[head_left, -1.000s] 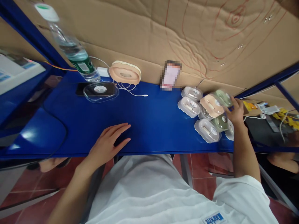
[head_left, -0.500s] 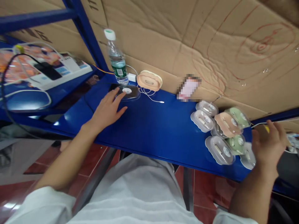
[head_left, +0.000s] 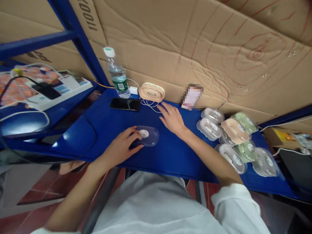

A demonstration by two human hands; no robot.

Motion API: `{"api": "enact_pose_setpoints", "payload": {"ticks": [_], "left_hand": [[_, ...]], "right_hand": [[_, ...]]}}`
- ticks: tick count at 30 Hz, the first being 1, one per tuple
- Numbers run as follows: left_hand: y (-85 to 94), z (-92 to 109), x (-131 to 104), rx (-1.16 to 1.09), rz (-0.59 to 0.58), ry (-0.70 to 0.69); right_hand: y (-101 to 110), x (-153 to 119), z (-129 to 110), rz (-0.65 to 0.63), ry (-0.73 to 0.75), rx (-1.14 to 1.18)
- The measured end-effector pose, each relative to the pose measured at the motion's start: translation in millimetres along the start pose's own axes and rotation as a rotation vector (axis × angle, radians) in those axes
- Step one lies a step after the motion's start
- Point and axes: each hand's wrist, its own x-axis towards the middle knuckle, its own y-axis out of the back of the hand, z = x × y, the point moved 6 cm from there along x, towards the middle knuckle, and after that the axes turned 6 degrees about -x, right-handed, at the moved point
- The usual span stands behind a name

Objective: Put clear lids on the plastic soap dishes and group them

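Observation:
My left hand [head_left: 122, 146] is at the left end of a clear oval plastic lid [head_left: 152, 138] that bears a round white sticker. Its fingertips and thumb rest along the lid, low over the blue table. My right hand [head_left: 173, 119] reaches across the table with fingers spread and nothing in them. Just beyond its fingertips, a beige scalloped oval dish [head_left: 152, 92] with a slot in it leans on the cardboard wall. A white cable [head_left: 152, 105] lies partly hidden between dish and fingers.
Several lidded oval boxes in grey, beige [head_left: 235, 130] and green are piled at the right. A water bottle [head_left: 119, 79] and a black phone [head_left: 125, 104] occupy the back left. A pixelated phone [head_left: 192, 97] leans on the cardboard [head_left: 156, 42]. A power strip [head_left: 65, 92] sits far left.
My left hand has brought the clear lid from over the black phone toward me. My right hand has swung from beyond the box pile to near the beige dish.

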Motion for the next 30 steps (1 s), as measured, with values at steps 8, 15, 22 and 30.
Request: {"api": "enact_pose_setpoints", "payload": {"ticks": [8, 15, 22, 30], "left_hand": [[-29.8, 39, -17, -0.151, -0.040, -0.102], [-31.0, 38, -20, -0.181, -0.054, -0.042], [-28.6, 30, -19, -0.310, 0.042, 0.096], [-31.2, 30, -16, -0.258, 0.110, 0.104]], "right_hand": [[-38, 107, 43, -0.036, -0.343, 0.082], [-12, 50, 36, 0.034, -0.256, 0.060], [24, -84, -1, 0.052, -0.042, 0.098], [41, -119, -13, 0.028, 0.148, 0.288]]}}
